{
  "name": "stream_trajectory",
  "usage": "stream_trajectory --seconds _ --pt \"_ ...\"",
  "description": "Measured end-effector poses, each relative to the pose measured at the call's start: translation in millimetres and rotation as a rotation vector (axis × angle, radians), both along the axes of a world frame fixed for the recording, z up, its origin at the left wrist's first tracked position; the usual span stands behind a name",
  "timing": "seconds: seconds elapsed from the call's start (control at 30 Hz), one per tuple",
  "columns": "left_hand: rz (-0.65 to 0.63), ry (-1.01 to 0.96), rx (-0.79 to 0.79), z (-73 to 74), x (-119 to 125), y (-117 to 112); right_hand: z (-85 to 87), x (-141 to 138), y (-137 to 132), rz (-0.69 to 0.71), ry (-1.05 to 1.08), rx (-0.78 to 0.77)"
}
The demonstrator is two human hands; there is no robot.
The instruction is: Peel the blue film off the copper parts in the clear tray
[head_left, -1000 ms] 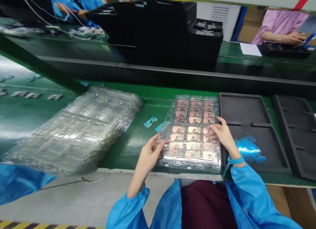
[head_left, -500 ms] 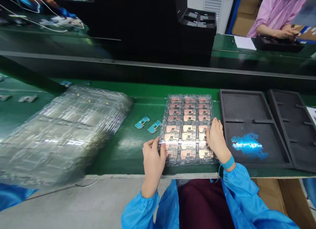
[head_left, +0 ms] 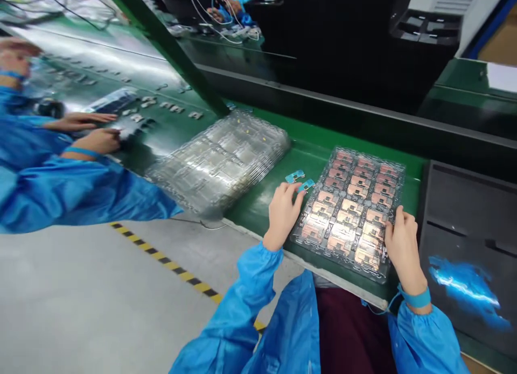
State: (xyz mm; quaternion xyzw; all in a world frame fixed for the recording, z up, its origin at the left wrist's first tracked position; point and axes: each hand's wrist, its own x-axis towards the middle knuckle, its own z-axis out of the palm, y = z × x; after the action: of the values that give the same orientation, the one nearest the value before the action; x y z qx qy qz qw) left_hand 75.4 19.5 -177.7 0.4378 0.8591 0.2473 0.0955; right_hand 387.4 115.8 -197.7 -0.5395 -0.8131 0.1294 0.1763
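Note:
A clear blister tray (head_left: 351,212) filled with several copper-coloured parts lies flat on the green bench (head_left: 266,202). My right hand (head_left: 399,245) rests on the tray's near right corner, fingers curled over its edge. Off the tray's left side, my left hand (head_left: 285,212) reaches with loosely bent fingers to two small teal circuit pieces (head_left: 301,180) on the bench, fingertips touching the nearer one.
A stack of empty clear trays (head_left: 222,164) lies to the left. A black foam tray (head_left: 464,245) with a blue glare spot sits at the right. A co-worker in blue sleeves (head_left: 60,185) works at far left. Black bins (head_left: 363,46) stand behind the conveyor rail.
The view has swung left. My left hand left the tray's left edge and moved up to the teal pieces. My right hand slid down to the tray's near right corner.

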Motion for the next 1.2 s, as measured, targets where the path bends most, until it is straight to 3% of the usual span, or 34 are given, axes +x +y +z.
stream_trajectory --seconds 0.2,0.3,0.37,0.47,0.5,0.57,0.67,0.73,0.9,1.03,1.2 --pt "0.040 -0.089 -0.027 -2.7 -28 38 8.7 -4 -9 -0.052 -0.018 0.006" --pt "0.058 -0.163 0.002 5.7 -34 35 31.1 -8 -22 -0.033 0.027 0.055" --pt "0.073 -0.195 0.054 18.9 -27 23 50.4 -12 -34 0.059 0.157 0.071" --pt "0.049 -0.344 0.277 43.0 8 -4 74.5 -19 -52 0.250 0.444 -0.020" --pt "-0.013 -0.459 0.362 49.8 27 -13 79.4 -22 -56 0.287 0.517 -0.048" --pt "-0.176 -0.674 0.381 58.6 69 -27 84.1 -24 -63 0.298 0.611 -0.057" --pt "-0.327 -0.824 0.365 58.7 124 -36 82.6 -18 -66 0.239 0.674 0.012" --pt "-0.359 -0.881 0.382 53.5 146 -34 80.5 -8 -66 0.202 0.695 0.051" --pt "-0.368 -1.230 0.241 42.8 164 -20 82.2 23 -61 0.189 0.667 0.096" --pt "-0.351 -1.442 0.137 43.4 168 -11 86.1 38 -57 0.224 0.660 0.168" --pt "-0.424 -1.653 0.114 44.4 176 -5 86.5 45 -56 0.241 0.604 0.269"
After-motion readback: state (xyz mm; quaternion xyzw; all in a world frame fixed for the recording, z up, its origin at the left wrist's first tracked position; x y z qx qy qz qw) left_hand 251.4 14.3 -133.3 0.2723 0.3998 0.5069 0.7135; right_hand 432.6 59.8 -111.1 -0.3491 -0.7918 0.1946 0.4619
